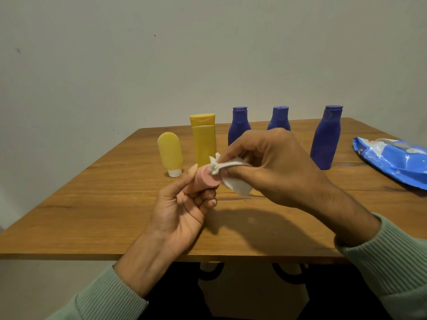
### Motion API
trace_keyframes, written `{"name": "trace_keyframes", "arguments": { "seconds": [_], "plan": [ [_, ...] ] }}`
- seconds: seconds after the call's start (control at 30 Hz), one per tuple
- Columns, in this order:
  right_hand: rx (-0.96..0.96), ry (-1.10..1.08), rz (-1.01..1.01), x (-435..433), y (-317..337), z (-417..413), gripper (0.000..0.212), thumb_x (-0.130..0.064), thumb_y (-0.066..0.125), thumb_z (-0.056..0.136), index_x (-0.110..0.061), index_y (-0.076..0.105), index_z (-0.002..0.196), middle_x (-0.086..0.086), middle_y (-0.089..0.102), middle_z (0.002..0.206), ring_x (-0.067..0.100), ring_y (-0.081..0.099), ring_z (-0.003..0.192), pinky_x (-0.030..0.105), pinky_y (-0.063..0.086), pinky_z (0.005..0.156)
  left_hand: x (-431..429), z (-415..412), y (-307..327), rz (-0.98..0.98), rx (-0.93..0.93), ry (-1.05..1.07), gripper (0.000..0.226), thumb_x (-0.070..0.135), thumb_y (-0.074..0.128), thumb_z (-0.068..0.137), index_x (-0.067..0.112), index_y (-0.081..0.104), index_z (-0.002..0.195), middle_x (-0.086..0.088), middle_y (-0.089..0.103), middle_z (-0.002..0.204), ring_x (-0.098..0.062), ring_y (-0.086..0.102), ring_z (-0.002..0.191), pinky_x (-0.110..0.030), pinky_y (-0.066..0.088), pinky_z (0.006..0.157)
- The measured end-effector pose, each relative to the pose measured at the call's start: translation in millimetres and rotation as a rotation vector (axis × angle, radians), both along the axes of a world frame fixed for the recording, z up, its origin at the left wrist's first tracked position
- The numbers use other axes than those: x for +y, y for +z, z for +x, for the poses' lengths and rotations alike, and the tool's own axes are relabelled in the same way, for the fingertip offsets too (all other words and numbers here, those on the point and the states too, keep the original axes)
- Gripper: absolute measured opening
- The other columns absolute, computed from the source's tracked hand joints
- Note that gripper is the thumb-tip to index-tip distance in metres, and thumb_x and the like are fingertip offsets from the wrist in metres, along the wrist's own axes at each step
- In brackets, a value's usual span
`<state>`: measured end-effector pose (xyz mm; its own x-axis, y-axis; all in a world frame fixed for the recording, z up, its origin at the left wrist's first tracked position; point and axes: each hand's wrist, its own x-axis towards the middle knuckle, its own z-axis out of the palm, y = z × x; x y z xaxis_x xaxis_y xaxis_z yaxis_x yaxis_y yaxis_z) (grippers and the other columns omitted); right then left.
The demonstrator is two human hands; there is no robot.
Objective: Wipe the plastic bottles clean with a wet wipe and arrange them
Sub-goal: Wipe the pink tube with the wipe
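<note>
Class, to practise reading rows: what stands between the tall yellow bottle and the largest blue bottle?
The head view shows two smaller blue bottles there: the first blue bottle and the second blue bottle, both partly hidden behind the right hand.

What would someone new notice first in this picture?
The hands in the middle: the left hand grips a small pink bottle while the right hand pinches a white wet wipe against its flat end. Behind them, two yellow bottles and three blue bottles stand in a row on the wooden table, with a shiny blue wipe pack at its right edge.
</note>
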<state>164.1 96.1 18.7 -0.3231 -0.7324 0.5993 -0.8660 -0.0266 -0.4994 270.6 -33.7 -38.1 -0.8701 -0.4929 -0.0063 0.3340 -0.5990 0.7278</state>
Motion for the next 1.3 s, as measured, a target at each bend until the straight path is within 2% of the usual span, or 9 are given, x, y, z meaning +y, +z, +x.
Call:
{"name": "trace_keyframes", "arguments": {
  "seconds": [0.1,0.23,0.5,0.6,0.67,0.8,0.93,1.07,1.3],
  "plan": [
    [-0.077,-0.072,-0.007,2,1,-5,0.016,-0.026,0.075,0.076,-0.027,0.072,0.092,-0.024,0.061,0.08,-0.009,0.059,0.085,0.007,0.049,0.068,1,2,-2,0.01,0.039,0.0,0.049,0.013,0.072,0.068,0.011,0.054,0.114,-0.011,0.064,0.073,-0.018,0.055,0.05,-0.027,0.048,0.042],
    [-0.296,-0.026,0.078,5,2,-5,0.011,-0.028,0.075,0.076,-0.027,0.073,0.087,-0.015,0.069,0.082,-0.004,0.063,0.08,0.016,0.055,0.065,-3,2,-5,0.037,0.119,-0.061,0.086,0.012,0.093,0.042,0.012,0.052,0.119,-0.016,0.067,0.083,-0.022,0.059,0.055,-0.031,0.052,0.048],
    [-0.625,0.124,0.186,5,0,-4,0.012,-0.018,0.075,0.075,-0.011,0.072,0.084,-0.001,0.073,0.08,0.01,0.07,0.074,0.018,0.053,0.059,-3,1,-5,0.077,0.09,0.0,0.049,0.026,0.085,0.063,0.005,0.061,0.1,-0.012,0.064,0.075,-0.015,0.062,0.054,-0.024,0.054,0.048],
    [-0.713,0.216,0.287,8,4,-4,0.016,-0.016,0.073,0.074,-0.005,0.073,0.086,0.002,0.073,0.078,0.011,0.069,0.07,0.016,0.05,0.055,-6,0,-4,0.04,0.109,0.073,0.064,0.023,0.086,0.063,0.011,0.053,0.117,-0.013,0.068,0.084,-0.02,0.067,0.07,-0.032,0.06,0.067],
    [-0.734,0.231,0.269,9,6,-4,0.015,-0.015,0.073,0.074,-0.006,0.073,0.086,0.001,0.073,0.078,0.01,0.069,0.069,0.015,0.049,0.055,-6,1,-4,-0.026,0.103,0.124,0.052,0.015,0.069,0.074,0.018,0.047,0.122,-0.013,0.071,0.09,-0.02,0.069,0.074,-0.033,0.059,0.07],
    [-0.513,0.053,0.04,7,4,-1,0.009,-0.018,0.074,0.077,-0.018,0.074,0.085,-0.007,0.071,0.081,0.004,0.067,0.076,0.014,0.051,0.058,0,1,-2,-0.232,0.069,0.217,0.061,0.007,0.066,0.07,0.023,0.044,0.124,-0.015,0.059,0.108,-0.021,0.069,0.069,-0.031,0.058,0.056],
    [-0.182,-0.188,0.084,0,-6,-3,0.01,-0.023,0.072,0.08,-0.024,0.071,0.09,-0.017,0.063,0.08,0.001,0.061,0.074,0.012,0.049,0.061,-3,0,-2,-0.346,0.054,0.237,0.074,0.001,0.078,0.067,0.029,0.043,0.126,-0.014,0.049,0.117,-0.023,0.069,0.081,-0.032,0.057,0.056],
    [-0.203,-0.204,0.096,-1,-10,-13,0.013,-0.023,0.072,0.079,-0.024,0.071,0.092,-0.016,0.065,0.082,0.0,0.061,0.076,0.013,0.048,0.062,-14,5,6,-0.518,-0.062,0.22,0.089,0.008,0.08,0.057,0.034,0.037,0.131,-0.012,0.048,0.125,-0.03,0.063,0.103,-0.035,0.058,0.065],
    [-0.334,-0.041,0.081,-19,-18,-3,0.012,-0.03,0.073,0.077,-0.031,0.073,0.089,-0.018,0.068,0.086,-0.005,0.062,0.082,0.015,0.052,0.061,-46,24,28,-0.961,-0.309,0.43,0.07,0.014,0.089,0.061,0.028,0.045,0.113,-0.001,0.056,0.107,-0.015,0.065,0.087,-0.029,0.058,0.062]
  ]
}}
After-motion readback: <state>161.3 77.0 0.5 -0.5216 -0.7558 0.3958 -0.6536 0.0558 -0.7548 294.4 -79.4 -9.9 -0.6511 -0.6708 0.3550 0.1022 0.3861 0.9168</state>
